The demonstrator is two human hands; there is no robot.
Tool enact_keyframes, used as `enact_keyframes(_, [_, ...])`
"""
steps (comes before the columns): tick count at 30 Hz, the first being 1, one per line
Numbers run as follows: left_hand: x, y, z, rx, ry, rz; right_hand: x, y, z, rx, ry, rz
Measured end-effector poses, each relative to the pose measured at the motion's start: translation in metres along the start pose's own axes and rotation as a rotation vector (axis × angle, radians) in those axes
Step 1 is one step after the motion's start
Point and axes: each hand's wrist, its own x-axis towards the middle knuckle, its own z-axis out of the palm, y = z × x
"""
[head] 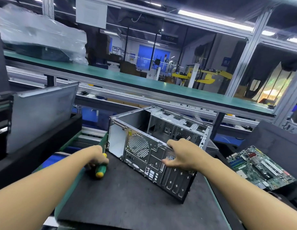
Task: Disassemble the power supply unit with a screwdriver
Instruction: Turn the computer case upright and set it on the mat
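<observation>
On the dark tabletop [127,196], left grip [95,157] clenches the screwdriver [101,170]; right grip [182,156] grasps the computer case [141,156].

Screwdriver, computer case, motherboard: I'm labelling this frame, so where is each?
screwdriver [101,168], head view, on its green handle.
computer case [152,155], head view, on the rear metal panel.
motherboard [260,168], head view, on the middle of the board.
</observation>
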Motion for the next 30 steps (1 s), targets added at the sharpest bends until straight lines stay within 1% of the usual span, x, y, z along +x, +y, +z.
enact_keyframes(2, [-0.001, 0.000, -0.003, 0.061, 0.068, -0.011, -0.002, 0.002, 0.001, -0.003, 0.001, -0.022])
enact_keyframes(4, [-0.001, -0.008, -0.010, 0.039, 0.091, -0.040, -0.004, 0.004, 0.001, -0.006, 0.005, -0.045])
enact_keyframes(5, [0.001, -0.014, -0.011, -0.054, 0.081, -0.056, -0.005, 0.007, 0.001, -0.006, 0.009, -0.061])
enact_keyframes(7, [0.006, -0.026, -0.013, -0.393, 0.084, -0.094, -0.008, 0.014, 0.001, 0.019, 0.008, -0.101])
enact_keyframes(9, [0.012, -0.034, -0.015, -0.700, 0.159, -0.107, -0.013, 0.026, 0.000, 0.054, 0.001, -0.137])
enact_keyframes(11, [0.016, -0.033, -0.020, -0.941, 0.179, -0.068, -0.019, 0.041, -0.002, 0.057, 0.004, -0.161])
enact_keyframes(13, [0.014, -0.025, -0.027, -1.136, 0.125, -0.005, -0.023, 0.057, -0.002, 0.026, 0.004, -0.163])
enact_keyframes(14, [0.013, -0.020, -0.031, -1.173, 0.087, 0.027, -0.024, 0.065, -0.001, 0.013, -0.005, -0.156])
enact_keyframes(16, [0.009, -0.011, -0.035, -1.154, 0.009, 0.079, -0.024, 0.081, 0.000, 0.029, -0.066, -0.146])
enact_keyframes(18, [0.003, -0.002, -0.037, -1.118, -0.048, 0.122, -0.018, 0.098, -0.005, 0.099, -0.220, -0.095])
enact_keyframes(20, [-0.006, 0.009, -0.036, -1.093, -0.074, 0.170, -0.006, 0.104, -0.017, 0.185, -0.407, 0.025])
enact_keyframes(21, [-0.009, 0.015, -0.035, -1.082, -0.088, 0.192, 0.002, 0.100, -0.024, 0.247, -0.476, 0.080])
enact_keyframes(22, [-0.011, 0.020, -0.033, -1.076, -0.106, 0.209, 0.010, 0.092, -0.030, 0.322, -0.506, 0.102])
enact_keyframes(24, [-0.014, 0.027, -0.030, -1.083, -0.141, 0.215, 0.028, 0.058, -0.041, 0.475, -0.461, 0.045])
enact_keyframes(26, [-0.015, 0.030, -0.029, -1.107, -0.164, 0.214, 0.048, 0.010, -0.044, 0.601, -0.366, -0.016])
enact_keyframes(28, [-0.017, 0.032, -0.031, -1.138, -0.181, 0.225, 0.067, -0.036, -0.044, 0.591, -0.279, -0.031])
enact_keyframes(30, [-0.018, 0.035, -0.033, -1.159, -0.190, 0.226, 0.081, -0.072, -0.036, 0.555, -0.233, -0.068])
